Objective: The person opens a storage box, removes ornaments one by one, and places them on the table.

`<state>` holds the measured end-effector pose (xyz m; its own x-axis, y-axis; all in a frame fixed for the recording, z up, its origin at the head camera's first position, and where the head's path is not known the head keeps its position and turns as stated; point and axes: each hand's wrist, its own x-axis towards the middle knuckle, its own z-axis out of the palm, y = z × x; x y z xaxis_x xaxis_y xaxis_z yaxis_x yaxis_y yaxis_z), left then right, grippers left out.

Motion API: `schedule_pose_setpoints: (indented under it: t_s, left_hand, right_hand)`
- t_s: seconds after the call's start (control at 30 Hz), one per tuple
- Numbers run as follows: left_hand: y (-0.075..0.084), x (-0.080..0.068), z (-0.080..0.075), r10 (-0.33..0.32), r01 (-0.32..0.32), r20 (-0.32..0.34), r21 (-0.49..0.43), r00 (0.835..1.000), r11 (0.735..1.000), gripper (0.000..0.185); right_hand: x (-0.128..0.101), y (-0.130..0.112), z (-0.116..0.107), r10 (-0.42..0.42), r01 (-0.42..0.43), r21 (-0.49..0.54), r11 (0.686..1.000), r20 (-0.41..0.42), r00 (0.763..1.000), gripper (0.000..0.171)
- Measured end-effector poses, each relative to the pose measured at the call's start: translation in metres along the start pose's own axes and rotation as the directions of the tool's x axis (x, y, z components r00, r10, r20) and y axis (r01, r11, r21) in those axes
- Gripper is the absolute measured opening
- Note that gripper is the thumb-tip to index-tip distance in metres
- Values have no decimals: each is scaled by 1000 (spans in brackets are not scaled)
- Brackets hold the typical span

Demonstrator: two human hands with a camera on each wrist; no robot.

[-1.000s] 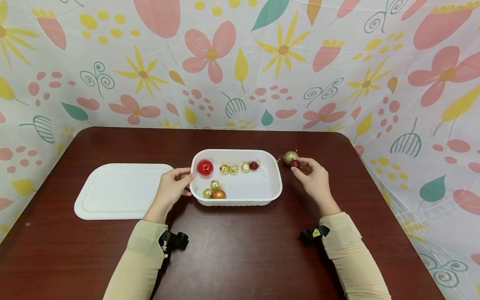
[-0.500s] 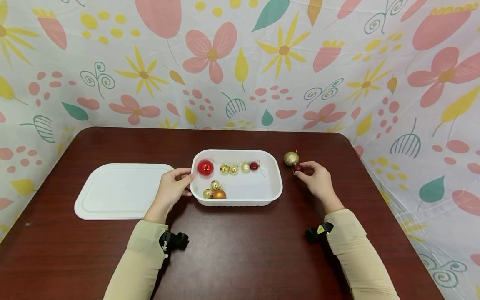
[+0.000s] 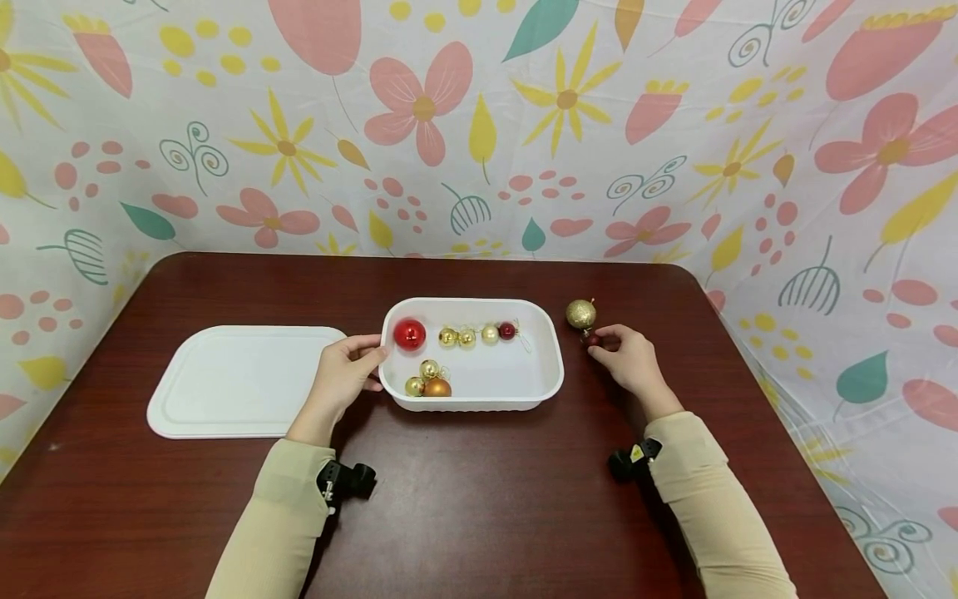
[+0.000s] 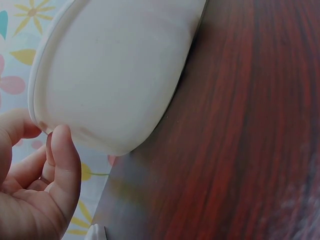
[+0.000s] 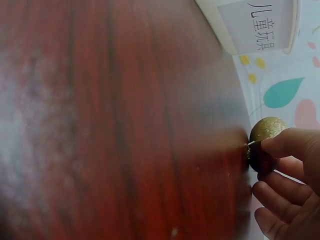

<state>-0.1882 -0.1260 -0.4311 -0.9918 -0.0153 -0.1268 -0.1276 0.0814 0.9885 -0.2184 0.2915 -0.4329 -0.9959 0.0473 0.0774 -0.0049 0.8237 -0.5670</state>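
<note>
A white tray (image 3: 548, 366) sits mid-table with several small baubles inside: a big red ball (image 3: 409, 334), a row of gold and dark red ones (image 3: 476, 334), and a gold and orange cluster (image 3: 428, 382). My left hand (image 3: 346, 372) grips the tray's left rim (image 4: 37, 107), thumb on the edge. My right hand (image 3: 630, 358) rests on the table right of the tray and pinches a small dark red bauble (image 3: 593, 338) between thumb and fingers. A glittery gold bauble (image 3: 580, 314) lies just behind it, seen also in the right wrist view as the gold bauble (image 5: 267, 129).
A white lid (image 3: 239, 380) lies flat on the dark wooden table (image 3: 479, 499) to the left of the tray. Floral cloth walls (image 3: 479, 125) close in the back and both sides. The tray's end carries a printed label (image 5: 260, 25).
My right hand has lowered toward the table and drawn slightly nearer with the dark red bauble; the gold bauble now sits apart behind it. The left hand and tray have stayed put.
</note>
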Motion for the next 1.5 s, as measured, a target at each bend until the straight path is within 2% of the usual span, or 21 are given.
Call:
schedule_pose_setpoints:
  t_s: [0.23, 0.73, 0.97, 1.17, 1.4, 1.5]
  left_hand:
    - [-1, 0, 0, 7, -7, -2, -4, 1000, 1000, 37]
    - [-1, 0, 0, 1, -1, -1, -2, 1000, 1000, 37]
    - [-1, 0, -1, 18, -18, 1, -6, 1000, 1000, 36]
    - [1, -3, 0, 50, -51, -7, -56, 999, 997, 34]
    - [1, -1, 0, -27, 27, 5, -27, 1000, 999, 37]
    - [2, -1, -1, -33, 33, 6, -31, 999, 999, 38]
  right_hand:
    - [0, 1, -1, -1, 1, -27, 1000, 4, 1000, 35]
    - [-6, -4, -8, -3, 3, 1, 1000, 3, 1000, 41]
    - [-9, -15, -11, -58, 59, 29, 998, -57, 997, 40]
    - [-13, -30, -14, -107, 111, 65, 992, -65, 992, 41]
    - [-15, -45, -13, -154, 161, 104, 982, -67, 986, 40]
    - [-16, -52, -12, -171, 179, 110, 978, -73, 982, 39]
